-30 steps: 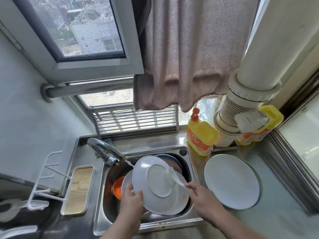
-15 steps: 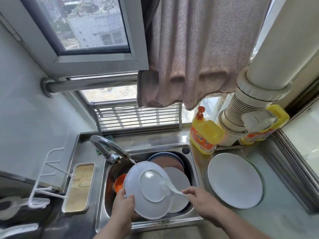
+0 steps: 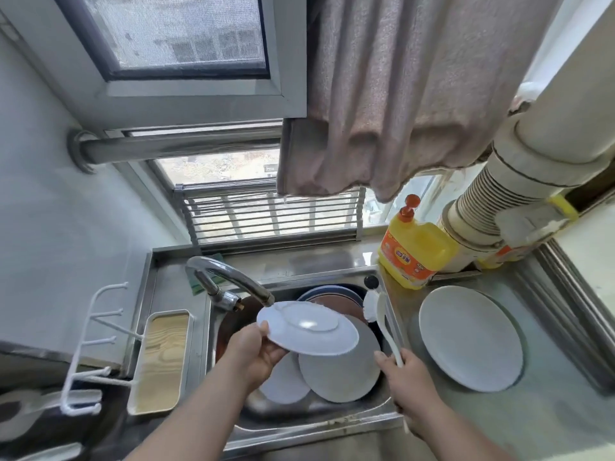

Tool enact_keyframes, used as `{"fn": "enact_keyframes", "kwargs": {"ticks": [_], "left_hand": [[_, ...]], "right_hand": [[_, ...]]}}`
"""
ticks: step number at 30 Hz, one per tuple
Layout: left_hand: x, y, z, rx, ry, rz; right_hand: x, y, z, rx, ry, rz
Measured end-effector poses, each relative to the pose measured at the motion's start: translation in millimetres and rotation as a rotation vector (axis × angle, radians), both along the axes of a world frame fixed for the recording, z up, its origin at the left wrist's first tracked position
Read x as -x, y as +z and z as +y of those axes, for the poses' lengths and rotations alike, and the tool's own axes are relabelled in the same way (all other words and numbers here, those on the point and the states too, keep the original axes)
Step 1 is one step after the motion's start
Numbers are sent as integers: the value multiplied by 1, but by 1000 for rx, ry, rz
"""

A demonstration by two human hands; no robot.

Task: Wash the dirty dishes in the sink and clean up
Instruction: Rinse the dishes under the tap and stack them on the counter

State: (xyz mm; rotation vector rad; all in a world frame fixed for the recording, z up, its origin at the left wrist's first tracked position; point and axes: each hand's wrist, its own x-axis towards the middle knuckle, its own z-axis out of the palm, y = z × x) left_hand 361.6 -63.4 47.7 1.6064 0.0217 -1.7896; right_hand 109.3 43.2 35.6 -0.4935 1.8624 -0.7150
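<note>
My left hand (image 3: 254,352) grips a white plate (image 3: 307,327) by its left rim, holding it bottom up and nearly level under the tap spout (image 3: 233,281) above the steel sink (image 3: 319,417). My right hand (image 3: 404,375) grips the handle of a white dish brush (image 3: 379,314), whose head points up at the sink's right edge, clear of the plate. Inside the sink lie a grey plate (image 3: 342,371), another white plate (image 3: 283,384) and a stack of dark and reddish dishes (image 3: 336,297) at the back.
A large white plate (image 3: 469,337) rests on the counter right of the sink. A yellow detergent bottle (image 3: 412,251) stands behind it beside a ribbed white duct (image 3: 479,207). A white tray with a wooden bottom (image 3: 159,361) and a white wire rack (image 3: 90,347) sit to the left.
The left hand tipped the plate from facing me to nearly level under the tap. The right hand drew the brush off the plate to the sink's right edge.
</note>
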Motion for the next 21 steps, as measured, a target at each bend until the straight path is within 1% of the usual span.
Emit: {"fn": "enact_keyframes", "kwargs": {"ticks": [4,7,10,13,16,21], "left_hand": [[0,1,-32,3,-26,107],[0,-6,-43,-25,39,149],[-9,-12,-38,-63,84,196],[-27,-22,-25,-135,127,168],[-53,-27,-11,-164,189,165],[-79,-22,8,-179,270,203]], "right_hand": [[-20,-2,-23,21,-101,-36],[-37,1,-35,26,-186,-84],[-54,4,-44,16,-248,-173],[-70,6,-54,11,-305,-290],[-91,5,-70,8,-376,-400],[-133,2,-96,9,-354,-516]]}}
